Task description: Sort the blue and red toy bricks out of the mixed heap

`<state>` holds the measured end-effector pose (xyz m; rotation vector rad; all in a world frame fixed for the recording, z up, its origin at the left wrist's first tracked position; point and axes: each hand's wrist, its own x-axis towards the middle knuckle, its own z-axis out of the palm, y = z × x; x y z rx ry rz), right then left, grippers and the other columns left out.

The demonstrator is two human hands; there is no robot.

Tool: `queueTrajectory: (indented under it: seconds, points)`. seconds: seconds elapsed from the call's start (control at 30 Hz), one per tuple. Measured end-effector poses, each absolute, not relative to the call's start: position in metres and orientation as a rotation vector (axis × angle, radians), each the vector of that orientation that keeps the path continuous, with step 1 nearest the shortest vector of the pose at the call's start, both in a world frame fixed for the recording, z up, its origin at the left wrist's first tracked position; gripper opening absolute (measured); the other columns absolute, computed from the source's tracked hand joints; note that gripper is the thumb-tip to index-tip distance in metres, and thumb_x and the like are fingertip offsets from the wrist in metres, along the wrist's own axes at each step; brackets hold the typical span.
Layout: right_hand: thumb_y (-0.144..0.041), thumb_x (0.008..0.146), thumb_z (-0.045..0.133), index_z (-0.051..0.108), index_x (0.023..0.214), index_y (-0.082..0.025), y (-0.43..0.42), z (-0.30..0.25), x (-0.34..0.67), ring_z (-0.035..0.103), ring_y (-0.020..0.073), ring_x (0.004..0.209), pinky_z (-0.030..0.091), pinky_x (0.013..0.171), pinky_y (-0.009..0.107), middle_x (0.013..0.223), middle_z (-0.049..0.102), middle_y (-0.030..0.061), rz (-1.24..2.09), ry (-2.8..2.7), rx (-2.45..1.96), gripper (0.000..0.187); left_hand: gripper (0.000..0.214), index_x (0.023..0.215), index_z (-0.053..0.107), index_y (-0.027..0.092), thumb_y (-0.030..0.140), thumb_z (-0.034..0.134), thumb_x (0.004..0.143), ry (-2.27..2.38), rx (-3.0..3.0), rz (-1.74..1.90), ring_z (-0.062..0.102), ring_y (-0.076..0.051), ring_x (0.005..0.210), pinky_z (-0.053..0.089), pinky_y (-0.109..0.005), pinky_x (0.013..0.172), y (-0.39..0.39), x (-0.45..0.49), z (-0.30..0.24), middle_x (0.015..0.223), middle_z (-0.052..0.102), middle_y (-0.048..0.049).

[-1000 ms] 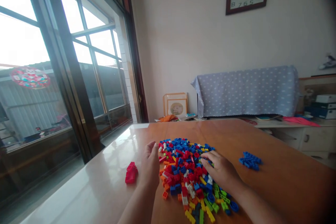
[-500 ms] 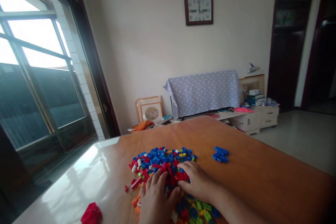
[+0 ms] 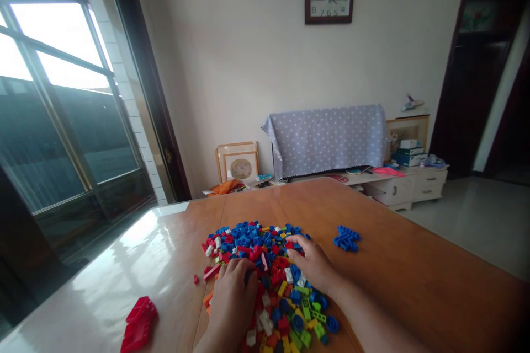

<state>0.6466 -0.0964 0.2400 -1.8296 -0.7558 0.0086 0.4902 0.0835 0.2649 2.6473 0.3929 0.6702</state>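
Note:
A heap of small plastic bricks, red, blue, yellow, green, white and orange, lies on the wooden table in front of me. My left hand rests on the heap's left side, its fingers curled down into the bricks near a dark piece. On the right side of the heap my right hand lies with fingers bent, the fingertips touching red and blue bricks. What either hand grips, if anything, is hidden.
A small group of red bricks sits at the near left of the table. A small group of blue bricks lies to the right of the heap. Behind the table are a cloth-covered object and a low cabinet.
The view tilted down and drew slightly nearer. My hands have moved apart across the heap, the left toward its left edge, the right toward the far right side.

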Motion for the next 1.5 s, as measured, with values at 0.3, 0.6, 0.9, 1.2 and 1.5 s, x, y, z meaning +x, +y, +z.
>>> queueTrajectory:
  seconds: [0.3,0.6,0.9,1.2,1.5]
  points:
    - [-0.048,0.091,0.061,0.062,0.13,-0.024,-0.098,0.251,0.635,0.058,0.0244,0.128,0.039,0.113,0.041,0.131,0.067,0.0099,0.39,-0.659,-1.295,0.046,0.026,0.096,0.07,0.026,0.035,0.046,0.098,0.313,2.612,0.673,0.057,-0.024,0.097,0.043,-0.035,0.085,0.077,0.486,0.275,0.099,0.066,-0.0056]
    - [-0.049,0.086,0.06,0.067,0.112,-0.02,-0.105,0.251,0.648,0.07,0.0258,0.105,0.053,0.091,0.038,0.108,0.075,0.0104,0.32,-0.418,-1.323,0.039,0.03,0.097,0.07,0.025,0.04,0.044,0.099,0.333,2.641,0.667,0.058,-0.024,0.096,0.043,-0.034,0.085,0.077,0.48,0.282,0.098,0.066,-0.0065]
    - [-0.042,0.088,0.051,0.072,0.1,-0.024,-0.115,0.242,0.662,0.07,0.0246,0.089,0.053,0.077,0.034,0.094,0.076,0.0064,-0.057,-0.586,-1.956,0.031,0.04,0.075,0.056,0.023,0.046,0.037,0.102,0.417,2.6,0.724,0.057,-0.019,0.083,0.038,-0.029,0.075,0.083,0.482,0.277,0.085,0.063,-0.0028]
    - [-0.037,0.089,0.05,0.07,0.082,-0.025,-0.116,0.254,0.649,0.067,0.0206,0.074,0.045,0.067,0.028,0.075,0.073,0.0012,-0.061,-0.766,-2.068,0.024,0.047,0.066,0.045,0.022,0.055,0.036,0.099,0.506,2.385,0.734,0.049,-0.016,0.064,0.032,-0.027,0.061,0.096,0.487,0.273,0.067,0.053,0.0013]
    - [-0.037,0.092,0.046,0.071,0.086,-0.025,-0.11,0.262,0.627,0.066,0.0217,0.081,0.045,0.068,0.027,0.082,0.073,0.0016,-0.189,-0.825,-2.048,0.028,0.053,0.08,0.061,0.02,0.062,0.034,0.097,0.506,2.168,0.755,0.061,-0.02,0.074,0.045,-0.03,0.07,0.102,0.489,0.268,0.075,0.065,-0.0032]
